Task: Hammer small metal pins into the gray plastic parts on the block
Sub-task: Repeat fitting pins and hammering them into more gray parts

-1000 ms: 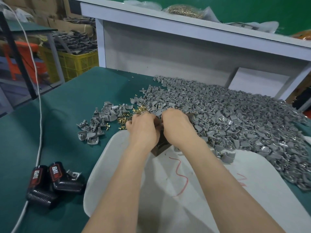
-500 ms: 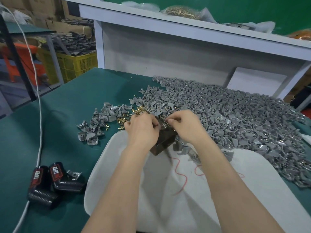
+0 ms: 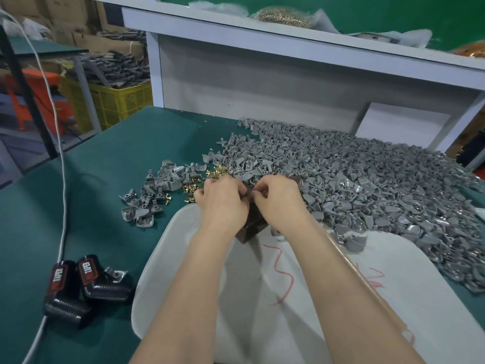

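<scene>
Table [image 3: 105,206], green-topped, carried a broad heap of gray plastic parts [image 3: 367,179] across its right side. A white tray [image 3: 341,298] lay at the near edge, under both forearms. The left hand [image 3: 223,203] sat about where it had been half a second before; its fingers were hidden behind its back, so its grip could not be told. The right hand [image 3: 279,200] had drawn in toward the left, its fingertips curled tight together at the top of the brown block [image 3: 250,227]; whatever they pinched was too small to tell. The block stood at the tray's far edge, now mostly covered, only its lower corner showing. Brass pins [image 3: 193,186] lay scattered just left of the hands.
</scene>
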Motion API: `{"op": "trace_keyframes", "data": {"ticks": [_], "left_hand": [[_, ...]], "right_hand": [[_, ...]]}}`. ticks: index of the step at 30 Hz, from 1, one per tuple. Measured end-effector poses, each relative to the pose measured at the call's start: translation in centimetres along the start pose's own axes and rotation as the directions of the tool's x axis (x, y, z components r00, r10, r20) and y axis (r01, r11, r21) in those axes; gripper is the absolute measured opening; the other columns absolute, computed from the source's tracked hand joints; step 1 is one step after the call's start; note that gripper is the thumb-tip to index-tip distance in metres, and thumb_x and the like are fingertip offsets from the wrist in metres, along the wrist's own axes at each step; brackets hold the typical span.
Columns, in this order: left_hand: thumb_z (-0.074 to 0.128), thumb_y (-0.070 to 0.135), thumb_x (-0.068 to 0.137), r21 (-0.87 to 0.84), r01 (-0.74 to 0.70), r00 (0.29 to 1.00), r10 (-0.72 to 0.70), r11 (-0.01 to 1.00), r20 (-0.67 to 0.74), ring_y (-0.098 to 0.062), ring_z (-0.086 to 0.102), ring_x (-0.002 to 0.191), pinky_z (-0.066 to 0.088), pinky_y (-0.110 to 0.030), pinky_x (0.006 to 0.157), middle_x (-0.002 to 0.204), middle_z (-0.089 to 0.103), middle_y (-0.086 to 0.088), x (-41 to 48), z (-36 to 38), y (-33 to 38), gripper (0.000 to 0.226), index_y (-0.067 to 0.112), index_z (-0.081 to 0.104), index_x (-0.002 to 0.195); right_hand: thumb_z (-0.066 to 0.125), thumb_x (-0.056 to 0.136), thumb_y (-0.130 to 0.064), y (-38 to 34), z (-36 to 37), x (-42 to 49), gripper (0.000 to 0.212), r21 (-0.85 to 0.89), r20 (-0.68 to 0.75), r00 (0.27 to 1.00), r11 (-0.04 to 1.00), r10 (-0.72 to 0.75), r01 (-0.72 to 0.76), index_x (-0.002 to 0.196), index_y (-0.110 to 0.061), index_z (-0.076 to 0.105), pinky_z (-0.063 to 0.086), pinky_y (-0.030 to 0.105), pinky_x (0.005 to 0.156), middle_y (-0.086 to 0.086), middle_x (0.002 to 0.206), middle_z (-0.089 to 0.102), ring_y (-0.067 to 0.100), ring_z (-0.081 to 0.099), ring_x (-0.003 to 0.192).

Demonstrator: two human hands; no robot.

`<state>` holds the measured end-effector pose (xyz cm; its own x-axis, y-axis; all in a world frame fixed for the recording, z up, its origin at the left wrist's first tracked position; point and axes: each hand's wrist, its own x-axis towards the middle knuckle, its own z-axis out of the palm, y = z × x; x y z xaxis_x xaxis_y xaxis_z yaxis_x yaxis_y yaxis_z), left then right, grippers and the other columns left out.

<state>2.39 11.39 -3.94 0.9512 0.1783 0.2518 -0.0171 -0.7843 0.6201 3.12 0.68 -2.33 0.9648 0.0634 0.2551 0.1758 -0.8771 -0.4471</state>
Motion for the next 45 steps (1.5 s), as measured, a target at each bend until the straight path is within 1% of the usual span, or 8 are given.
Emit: {"op": "trace_keyframes", "data": {"ticks": [7,19,25,33,38,41,43,45], "left_hand": [[0.059,0.021,0.086,-0.001,-0.004,1.0,0.004,1.0,0.001,-0.028,0.042,0.111,0.025,-0.036,0.09,0.107,0.063,0.0,-0.1,0.0,0.2,0.011,0.026,0.069,0.087],[0.062,0.024,0.087,-0.007,-0.009,1.0,0.009,1.0,0.007,-0.026,0.043,0.107,0.025,-0.036,0.086,0.101,0.063,0.004,-0.1,-0.1,0.1,0.01,0.027,0.068,0.079],[0.062,0.022,0.088,-0.011,-0.007,1.0,0.007,1.0,0.013,-0.024,0.041,0.104,0.02,-0.035,0.081,0.092,0.056,0.006,-0.1,-0.1,0.3,0.016,0.028,0.063,0.072],[0.061,0.023,0.088,0.009,0.003,1.0,-0.003,1.0,0.019,-0.025,0.041,0.105,0.019,-0.035,0.081,0.099,0.06,0.003,-0.2,-0.2,0.3,0.015,0.029,0.061,0.075],[0.064,0.024,0.087,-0.018,0.026,0.999,-0.026,0.999,0.027,-0.026,0.043,0.107,0.02,-0.034,0.081,0.088,0.056,0.005,-0.1,-0.1,0.2,0.021,0.031,0.057,0.069],[0.064,0.025,0.087,-0.034,0.031,0.999,-0.03,0.999,0.04,-0.028,0.043,0.11,0.024,-0.036,0.086,0.091,0.062,0.004,0.0,-0.2,0.2,0.019,0.031,0.059,0.07],[0.065,0.025,0.087,-0.044,0.034,0.999,-0.032,0.998,0.044,-0.028,0.044,0.111,0.025,-0.038,0.091,0.092,0.063,0.004,0.0,-0.3,0.2,0.02,0.031,0.058,0.069],[0.066,0.024,0.087,-0.059,0.035,0.999,-0.033,0.998,0.04,-0.028,0.044,0.109,0.025,-0.038,0.09,0.085,0.059,0.006,-0.1,-0.3,0.2,0.023,0.03,0.058,0.066]], "right_hand": [[0.056,0.088,-0.016,-0.1,0.3,-0.1,0.015,0.041,-0.038,0.997,0.997,0.063,-0.061,0.085,-0.014,0.07,0.034,0.017,0.066,0.005,0.091,0.068,0.018,0.061,0.084],[0.057,0.092,-0.025,1.6,-1.6,-0.1,0.021,0.101,-0.029,0.993,0.989,0.113,-0.109,0.11,-0.019,0.065,0.047,0.025,0.084,0.001,0.113,0.057,0.013,0.056,0.092],[0.056,0.092,-0.034,5.5,-3.1,-2.1,0.026,-0.248,0.199,0.902,0.911,0.382,-0.331,0.104,-0.011,0.056,0.049,0.031,0.057,0.002,0.082,0.06,0.016,0.057,0.065],[0.054,0.093,-0.025,4.6,-5.5,-3.1,0.034,0.024,0.08,0.981,0.983,0.177,-0.18,0.125,-0.026,0.044,0.047,0.026,0.05,-0.004,0.086,0.061,0.013,0.061,0.063],[0.054,0.094,-0.026,2.3,-6.4,-4.7,0.051,0.044,-0.276,0.958,0.995,-0.077,0.093,0.138,-0.046,0.038,0.041,0.011,0.06,-0.021,0.093,0.061,0.002,0.056,0.071],[0.051,0.095,-0.028,1.9,-5.6,-5.7,0.05,-0.089,-0.106,0.985,0.988,-0.137,0.128,0.134,-0.056,0.036,0.052,0.019,0.063,-0.017,0.122,0.061,0.006,0.06,0.074],[0.051,0.095,-0.03,1.9,-5.2,-6.0,0.05,-0.107,-0.083,0.992,0.991,-0.09,0.081,0.13,-0.062,0.035,0.054,0.028,0.059,-0.013,0.113,0.066,0.01,0.06,0.065],[0.052,0.094,-0.03,1.8,-5.5,-5.7,0.055,0.009,-0.258,0.96,0.994,-0.106,0.112,0.121,-0.071,0.028,0.043,0.01,0.046,-0.021,0.093,0.063,-0.005,0.051,0.056]]}}
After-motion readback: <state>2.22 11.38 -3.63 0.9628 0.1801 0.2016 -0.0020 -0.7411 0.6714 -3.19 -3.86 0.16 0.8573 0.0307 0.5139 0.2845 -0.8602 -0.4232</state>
